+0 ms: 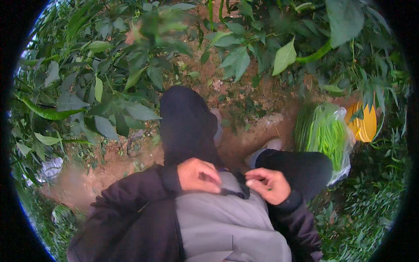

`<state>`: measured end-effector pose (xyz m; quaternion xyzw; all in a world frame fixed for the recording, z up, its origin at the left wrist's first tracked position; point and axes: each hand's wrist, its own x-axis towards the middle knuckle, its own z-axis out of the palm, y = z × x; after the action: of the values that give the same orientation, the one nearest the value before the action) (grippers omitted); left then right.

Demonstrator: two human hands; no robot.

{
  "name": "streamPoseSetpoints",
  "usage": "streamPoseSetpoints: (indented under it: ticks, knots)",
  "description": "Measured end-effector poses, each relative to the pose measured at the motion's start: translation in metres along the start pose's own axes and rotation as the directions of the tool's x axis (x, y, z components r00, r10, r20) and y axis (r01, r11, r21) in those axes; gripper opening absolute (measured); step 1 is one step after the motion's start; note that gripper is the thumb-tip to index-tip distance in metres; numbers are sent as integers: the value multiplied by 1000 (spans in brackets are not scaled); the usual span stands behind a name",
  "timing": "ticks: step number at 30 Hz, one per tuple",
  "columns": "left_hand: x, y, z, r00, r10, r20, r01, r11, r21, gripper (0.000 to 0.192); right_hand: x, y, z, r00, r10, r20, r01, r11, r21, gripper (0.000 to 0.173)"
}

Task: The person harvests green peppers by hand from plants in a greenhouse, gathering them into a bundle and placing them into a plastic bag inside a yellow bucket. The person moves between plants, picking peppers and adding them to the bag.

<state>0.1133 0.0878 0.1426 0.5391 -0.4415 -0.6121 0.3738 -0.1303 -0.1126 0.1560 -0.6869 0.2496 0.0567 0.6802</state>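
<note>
My left hand (200, 176) is at my lap, its fingers curled towards the lower front of my grey top (226, 216). Opposite it, a short gap away, my right hand (270, 186) has its thumb and fingers bent near the dark fabric at my waist. Neither hand shows an object in it. Right of my bent right knee, a clear plastic bag (340, 167) packed with long green peppers (327, 131) rests on the ground.
Pepper plants (108, 72) crowd the front and left, with a long green pepper (49, 113) hanging at the left. Yellow objects (366, 122) lie beyond the bag. Crumpled clear plastic (50, 168) lies at the far left, beside bare soil (88, 180).
</note>
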Motion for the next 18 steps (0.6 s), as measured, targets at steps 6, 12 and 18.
streamPoseSetpoints:
  ticks: [6,12,18]
  knots:
    - [15,-14,12,980,181,-81,-176,982,66,28,11,17,24,980,-198,32,201,965,-170,29]
    - [-2,14,9,972,212,-103,-180,950,257,28,-18,-23,4,971,-223,-89,192,943,-270,18]
    - [14,41,-19,983,43,179,-121,885,451,35,-16,-51,-12,992,86,91,-45,922,-384,25]
